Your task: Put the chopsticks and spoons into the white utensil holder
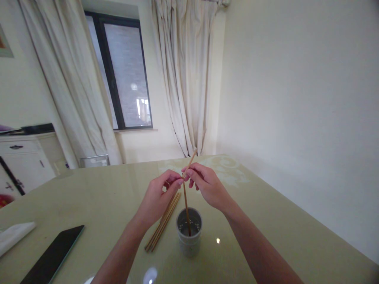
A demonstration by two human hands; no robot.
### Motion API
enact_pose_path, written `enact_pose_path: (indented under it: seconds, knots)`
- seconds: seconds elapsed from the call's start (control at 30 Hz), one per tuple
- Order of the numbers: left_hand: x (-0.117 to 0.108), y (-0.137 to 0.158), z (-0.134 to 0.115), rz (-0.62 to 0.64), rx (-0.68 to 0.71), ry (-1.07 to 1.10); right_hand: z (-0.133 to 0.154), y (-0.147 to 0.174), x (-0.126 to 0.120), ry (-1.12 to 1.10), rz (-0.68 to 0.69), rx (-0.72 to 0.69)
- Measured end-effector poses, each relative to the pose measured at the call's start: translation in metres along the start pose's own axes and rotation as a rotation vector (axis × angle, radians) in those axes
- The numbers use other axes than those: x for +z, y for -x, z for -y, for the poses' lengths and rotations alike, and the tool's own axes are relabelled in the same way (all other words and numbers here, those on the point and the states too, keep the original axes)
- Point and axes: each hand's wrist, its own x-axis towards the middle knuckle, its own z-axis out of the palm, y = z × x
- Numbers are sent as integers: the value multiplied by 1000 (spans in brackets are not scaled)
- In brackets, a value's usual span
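A grey cup [189, 247] with small holes in its wall stands on the table in front of me. One brown chopstick [186, 203] stands in it, leaning slightly, its upper end at my fingertips. My left hand [156, 195] pinches at that upper end with thumb and forefinger. In the fingers of my right hand [209, 185] is a second, lighter chopstick [192, 158], tilted up to the right, its lower end meeting the first one's top. Fingers partly hide the meeting point. Several more chopsticks [163, 228] lie side by side left of the cup, partly behind my left hand.
On the glossy greenish table [112, 197], a dark flat tablet-like object [55, 252] and a white item [16, 236] lie at the left. A white cabinet [26, 157] stands beyond. Curtains [186, 71] and a window [127, 75] are behind the table; a wall [296, 98] borders its right side.
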Motion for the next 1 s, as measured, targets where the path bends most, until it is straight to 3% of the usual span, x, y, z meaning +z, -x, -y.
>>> enact_pose_path:
  seconds: [0.13, 0.27, 0.4, 0.5, 0.57, 0.73, 1.0]
  knots:
    - [0, -1, 4, -7, -22, 7, 3, -1, -3, -74, -39, 20]
    - [-10, -4, 20, -11, -79, -130, 9, -1, -20, -54, -138, 12]
    - [-16, 1, 53, 258, -238, -462, 13, 2, -34, 48, -76, 21]
    - [-7, 11, 82, 525, -377, -671, 11, 4, -34, 125, -14, 66]
    - [2, 18, 97, 623, -430, -735, 7, 4, -31, 195, 25, 107]
    - [18, 26, 112, 634, -471, -785, -4, 3, -26, 365, 130, 180]
    - [18, 27, 121, 673, -489, -674, -15, 5, -17, 464, 329, 225]
